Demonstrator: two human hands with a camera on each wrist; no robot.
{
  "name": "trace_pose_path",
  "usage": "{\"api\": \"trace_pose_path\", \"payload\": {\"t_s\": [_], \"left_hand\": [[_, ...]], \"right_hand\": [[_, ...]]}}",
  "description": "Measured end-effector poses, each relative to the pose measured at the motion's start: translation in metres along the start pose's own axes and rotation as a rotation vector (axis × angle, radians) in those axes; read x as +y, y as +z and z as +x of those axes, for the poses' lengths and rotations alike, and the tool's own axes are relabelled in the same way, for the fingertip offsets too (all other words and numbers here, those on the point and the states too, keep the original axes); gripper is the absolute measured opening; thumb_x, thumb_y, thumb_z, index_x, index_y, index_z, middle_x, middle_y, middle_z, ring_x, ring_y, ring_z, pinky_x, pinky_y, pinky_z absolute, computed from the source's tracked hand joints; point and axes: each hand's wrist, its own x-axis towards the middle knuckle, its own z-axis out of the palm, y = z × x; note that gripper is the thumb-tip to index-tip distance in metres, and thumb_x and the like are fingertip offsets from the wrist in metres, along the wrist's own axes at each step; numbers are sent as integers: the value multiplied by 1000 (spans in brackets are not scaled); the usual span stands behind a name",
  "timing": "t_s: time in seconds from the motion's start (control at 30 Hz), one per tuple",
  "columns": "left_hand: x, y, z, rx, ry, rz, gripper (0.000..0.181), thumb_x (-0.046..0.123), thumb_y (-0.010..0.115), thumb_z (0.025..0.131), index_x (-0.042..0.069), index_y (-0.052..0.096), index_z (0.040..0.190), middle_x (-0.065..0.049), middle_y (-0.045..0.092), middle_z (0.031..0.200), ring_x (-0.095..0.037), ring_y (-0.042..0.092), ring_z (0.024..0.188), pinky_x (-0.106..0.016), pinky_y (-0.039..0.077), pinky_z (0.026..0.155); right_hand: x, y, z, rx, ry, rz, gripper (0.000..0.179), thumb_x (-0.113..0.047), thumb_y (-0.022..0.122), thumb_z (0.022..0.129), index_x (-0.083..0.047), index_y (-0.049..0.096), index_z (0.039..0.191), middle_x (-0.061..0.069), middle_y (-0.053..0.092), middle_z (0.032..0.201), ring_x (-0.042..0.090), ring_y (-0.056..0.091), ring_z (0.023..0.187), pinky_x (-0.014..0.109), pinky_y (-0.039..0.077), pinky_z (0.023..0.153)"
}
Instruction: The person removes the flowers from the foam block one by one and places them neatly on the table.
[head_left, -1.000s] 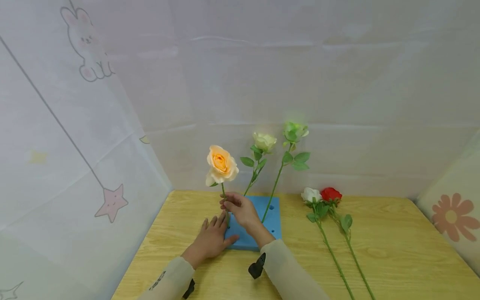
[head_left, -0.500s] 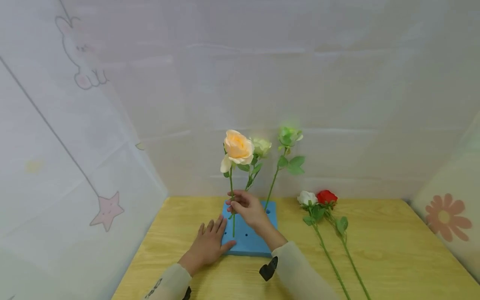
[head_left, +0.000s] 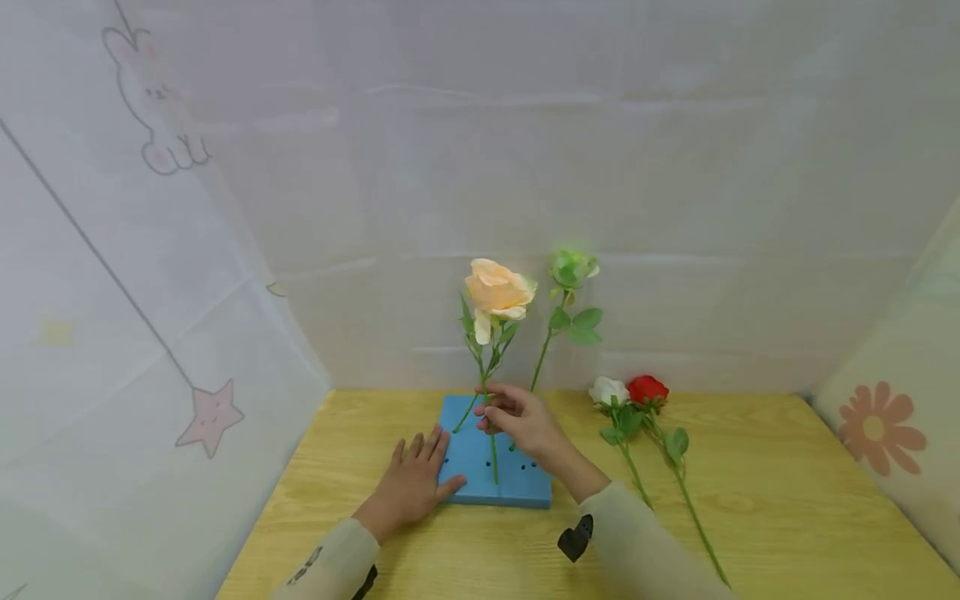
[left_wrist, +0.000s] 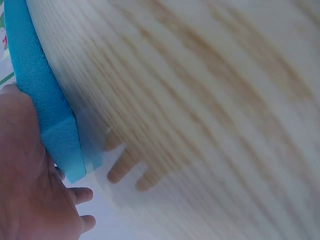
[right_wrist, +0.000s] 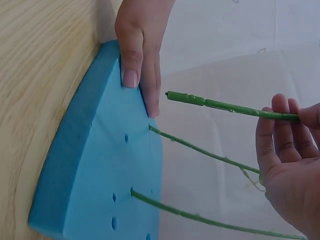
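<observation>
Holding a peach rose (head_left: pixel 497 290) nearly upright above the blue block (head_left: pixel 525 490), pinching its stem (right_wrist: pixel 232 107) between thumb and fingers of the right hand (head_left: pixel 527 423), with the tip (right_wrist: pixel 172 95) clear of the surface. Resting the left hand (head_left: pixel 411 487) on the block's left edge, fingers spread wide. Probably best to aim the tip straight at one hole (right_wrist: pixel 126 138), grip low and keep the block steady. Wearing dark marks (head_left: pixel 306 567) on the left sleeve (head_left: pixel 347 552), nearside of the block, unreadable.

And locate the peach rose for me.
The peach rose is near the middle of the head view, left of the green rose, its stem held over the blue block by the right hand.
</observation>
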Motion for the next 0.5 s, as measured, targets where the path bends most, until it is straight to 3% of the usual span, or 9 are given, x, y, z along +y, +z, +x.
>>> {"api": "trace_pose_path", "payload": {"t_s": [0.13,0.3,0.5], "left_hand": [[-1,-3,1,2,0,3,95,77,28,97,11,17,164,-11,14,169,-46,26,149,-69,17,116],[1,-9,-1,15,14,-31,91,71,36,100,7,21,163,-16,18,168,-48,27,148,-70,17,116],[5,-11,-2,-9,21,-31,91,72,34,100,8,21,163,-16,16,168,-47,26,149,-69,17,116]], "right_hand": [[-7,-9,-7,-12,11,-20,41,-8,59,103,1,54,143,23,68,117,21,73,96,37,59,86],[-14,-19,-18,-41,30,-31,39,-8,58,104,-2,55,142,26,66,117,19,72,94,41,59,88],[-20,-30,-32,-46,53,-34,41,-10,60,103,-1,54,143,23,68,116,20,73,94,45,58,88]]}}
